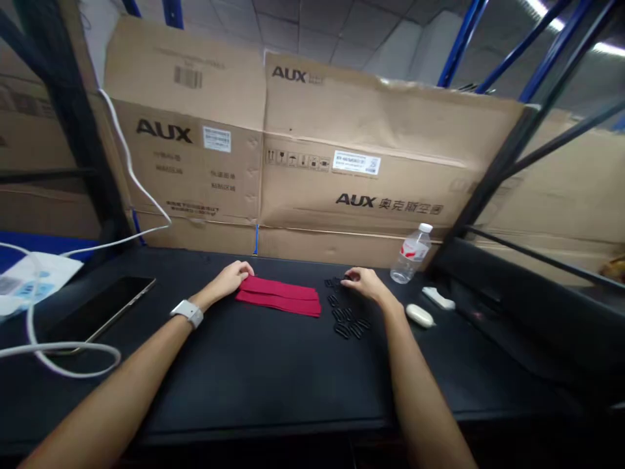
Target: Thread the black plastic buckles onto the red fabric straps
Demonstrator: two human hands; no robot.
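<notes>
Red fabric strips lie side by side on the black table, running left to right. My left hand, a pale watch on its wrist, has its fingers closed at the upper left end of the strips. To the right of the fabric, several small black slide buckles are scattered in a loose cluster. At the top of that cluster my right hand is closed in a pinch around a black buckle, partly hidden by the fingers.
A clear water bottle stands at the back right, near a white oval object and a white holder-like piece. Left are a phone, a white cable and a printed packet. Cardboard walls the back.
</notes>
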